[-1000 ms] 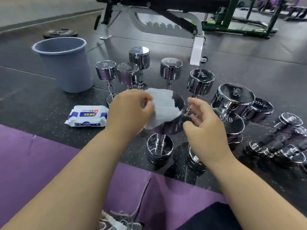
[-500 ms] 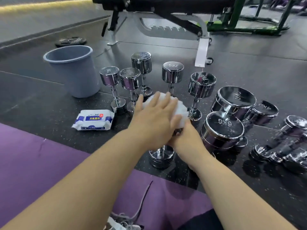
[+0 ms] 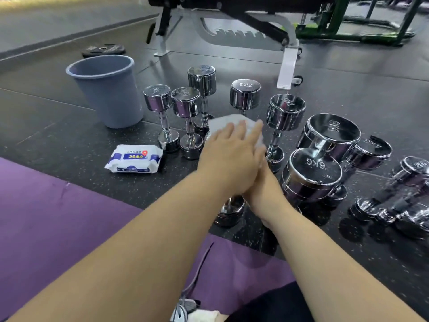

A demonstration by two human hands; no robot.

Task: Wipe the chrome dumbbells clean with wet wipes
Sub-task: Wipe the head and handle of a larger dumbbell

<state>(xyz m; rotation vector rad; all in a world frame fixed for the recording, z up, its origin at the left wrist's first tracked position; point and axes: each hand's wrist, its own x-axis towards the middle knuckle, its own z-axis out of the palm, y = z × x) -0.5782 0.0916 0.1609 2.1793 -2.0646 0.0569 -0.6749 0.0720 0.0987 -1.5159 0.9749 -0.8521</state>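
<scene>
**Two hands at one standing dumbbell**

The purple floor mat (image 3: 46,217) ends in a slanted edge under both forearms. Beyond it, open dark speckled rubber floor (image 3: 69,135) lies to the left. Ahead and to the right, the floor is crowded with upright chrome dumbbells (image 3: 185,105) and a large 6KG dumbbell (image 3: 311,173).

A round grey-blue plastic bucket (image 3: 109,94) stands open-topped at the left; its depth is out of sight. A white-and-blue soft pack of wipes (image 3: 134,158) lies flat near the mat edge.

The chrome dumbbell being wiped (image 3: 229,211) stands on end just past the mat, long axis vertical. The left hand (image 3: 228,159) presses a white wet wipe (image 3: 228,119) onto its upper head with straight fingers. The right hand (image 3: 264,187) sits beneath the left; I cannot tell how its fingers lie.
</scene>
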